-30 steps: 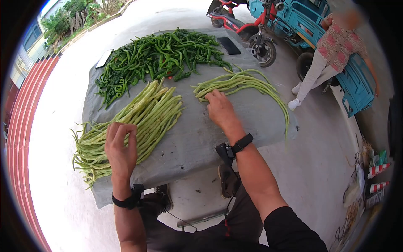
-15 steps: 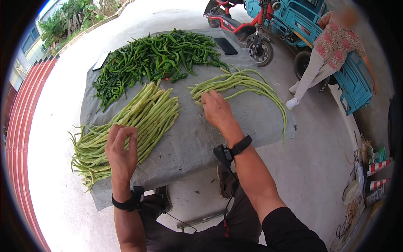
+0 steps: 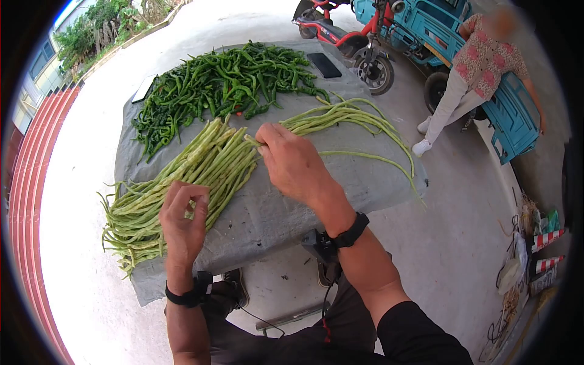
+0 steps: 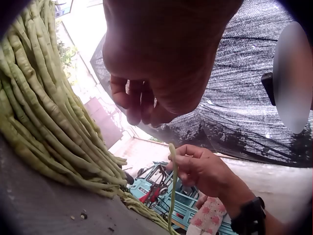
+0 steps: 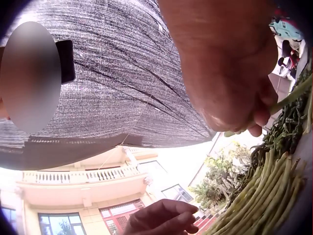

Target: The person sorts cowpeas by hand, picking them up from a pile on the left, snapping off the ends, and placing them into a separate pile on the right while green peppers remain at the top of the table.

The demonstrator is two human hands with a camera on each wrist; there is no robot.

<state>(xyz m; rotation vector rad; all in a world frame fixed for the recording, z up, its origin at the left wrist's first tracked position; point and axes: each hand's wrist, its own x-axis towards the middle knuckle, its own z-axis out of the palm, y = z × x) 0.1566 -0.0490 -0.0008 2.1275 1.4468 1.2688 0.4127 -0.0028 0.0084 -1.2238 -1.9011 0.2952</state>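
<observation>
My right hand (image 3: 298,164) pinches a long green bean (image 3: 365,156) near one end, above the cloth-covered table (image 3: 274,213); the bean trails away to the right. In the left wrist view the bean (image 4: 173,196) hangs down from the right fingers. A large bundle of long beans (image 3: 188,176) lies on the left half of the table, and a smaller bunch (image 3: 347,114) lies at the right. My left hand (image 3: 184,234) hovers by the large bundle's near side, its fingers loosely bent and holding nothing.
Green peppers (image 3: 225,79) are heaped at the table's far side, between a white flat object (image 3: 145,88) and a dark phone (image 3: 324,65). Beyond stand a red scooter (image 3: 347,42) and a blue three-wheeled cart (image 3: 432,27), with a person (image 3: 480,67) beside it.
My right hand has moved left and nearer from the small bunch, drawing one bean out of it towards the large bundle. My left hand has shifted slightly right.
</observation>
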